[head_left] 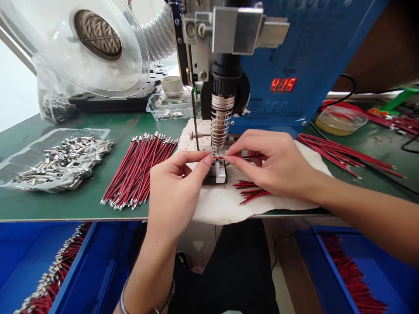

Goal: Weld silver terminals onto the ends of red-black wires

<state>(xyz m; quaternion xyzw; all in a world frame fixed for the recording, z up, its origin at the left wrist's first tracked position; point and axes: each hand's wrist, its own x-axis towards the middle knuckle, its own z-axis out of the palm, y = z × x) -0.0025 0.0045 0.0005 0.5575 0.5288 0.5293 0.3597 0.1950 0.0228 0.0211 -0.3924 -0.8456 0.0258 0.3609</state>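
Note:
My right hand (268, 163) pinches a thin red-and-black wire (252, 156) and holds its end under the soldering iron tip. My left hand (180, 183) is closed in a pinch at the same spot, on the other side of the tip. What its fingertips grip is too small and covered to make out. Above both hands stands the soldering machine's spring-wrapped iron (222, 117). A small metal fixture block (220, 171) sits just below the fingertips. Under my right hand, more red-and-black wires (250, 192) lie on a white cloth (216, 205).
Left of my hands lie a bundle of wires with metal ends (140, 170) and a plastic tray of metal connectors (65, 159). A solder spool (98, 39) stands behind. More wires (343, 152) lie right. Blue bins (98, 257) sit below the table edge.

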